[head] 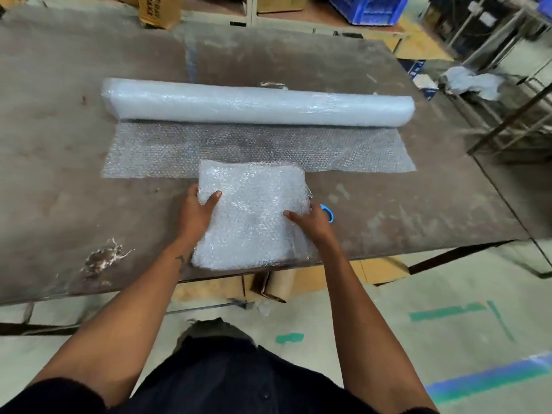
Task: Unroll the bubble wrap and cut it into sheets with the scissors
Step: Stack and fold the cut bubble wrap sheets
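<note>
Bubble wrap roll [257, 104]: one, lying crosswise on the far half of the worktop [59, 180], its loose end [155, 153] unrolled flat toward the person
Folded stack [254, 216]: one pad of cut bubble wrap at the near edge of the worktop, overlapping the unrolled end; how many sheets it holds cannot be told
Left hand [195, 215]: one, grip grasping the stack's left edge, thumb on top, fingers hidden beneath
Right hand [312, 224]: one, grip on the stack's right edge, thumb lying on top; whether the fingers also hold the scissors cannot be told
Scissors [328, 212]: one pair, only a blue handle loop showing just behind the right hand; blades hidden
Handling, as judged: the wrap looks very light, soft and floppy, slick on its film, likely to spring open or slide; bubbles burst under a hard pinch
Where to hold, as judged: the stack by opposite edges with a flat thumb; the roll by its ends or with a palm on top to roll it out
Around: cardboard boxes [158, 10] and a blue crate [370, 8] past the far edge
</note>
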`<state>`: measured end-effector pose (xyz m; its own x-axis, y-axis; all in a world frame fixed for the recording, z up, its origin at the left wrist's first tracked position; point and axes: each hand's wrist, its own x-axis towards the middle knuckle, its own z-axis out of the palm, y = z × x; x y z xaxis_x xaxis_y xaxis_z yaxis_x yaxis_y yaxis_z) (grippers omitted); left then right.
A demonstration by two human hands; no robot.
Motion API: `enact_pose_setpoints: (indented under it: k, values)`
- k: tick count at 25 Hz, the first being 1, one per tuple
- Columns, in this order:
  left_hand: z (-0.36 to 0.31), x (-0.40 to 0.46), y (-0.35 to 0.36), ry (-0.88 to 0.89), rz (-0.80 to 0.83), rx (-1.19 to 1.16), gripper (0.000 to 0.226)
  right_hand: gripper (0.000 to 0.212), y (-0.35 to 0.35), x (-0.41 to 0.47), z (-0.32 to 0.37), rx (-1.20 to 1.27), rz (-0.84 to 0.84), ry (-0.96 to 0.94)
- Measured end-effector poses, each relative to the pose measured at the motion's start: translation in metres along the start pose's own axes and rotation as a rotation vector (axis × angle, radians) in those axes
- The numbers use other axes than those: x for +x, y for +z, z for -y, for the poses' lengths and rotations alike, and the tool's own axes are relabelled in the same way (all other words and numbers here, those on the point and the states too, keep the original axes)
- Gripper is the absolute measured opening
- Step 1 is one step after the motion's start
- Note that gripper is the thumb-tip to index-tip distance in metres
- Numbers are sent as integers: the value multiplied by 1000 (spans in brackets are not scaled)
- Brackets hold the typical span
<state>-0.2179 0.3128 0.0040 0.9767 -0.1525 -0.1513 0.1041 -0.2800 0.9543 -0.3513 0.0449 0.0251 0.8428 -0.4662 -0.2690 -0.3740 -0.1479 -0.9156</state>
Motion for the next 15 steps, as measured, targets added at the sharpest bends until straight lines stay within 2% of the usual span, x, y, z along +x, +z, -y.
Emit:
enact_pose_setpoints:
  k: [6, 7, 9, 12, 13, 15]
  values:
    - [-2, 22, 1, 48, -87, 169, 78, 44, 10, 32, 8, -57, -26, -12]
    - [4, 28, -2, 69, -57, 230, 84, 49, 13, 36, 9, -126, -10, -22]
    - [18, 38, -10, 117, 33, 423, 93, 75, 20, 41, 3, -341, 12, -39]
    - [27, 45, -14, 117, 5, 710, 84, 110, 32, 46, -12, -775, -114, -117]
    - [25, 46, -11, 143, -13, 736, 77, 112, 35, 48, -12, -867, -125, -146]
    - [21, 58, -7, 214, 11, 737, 66, 99, 40, 56, -1, -924, -121, -144]
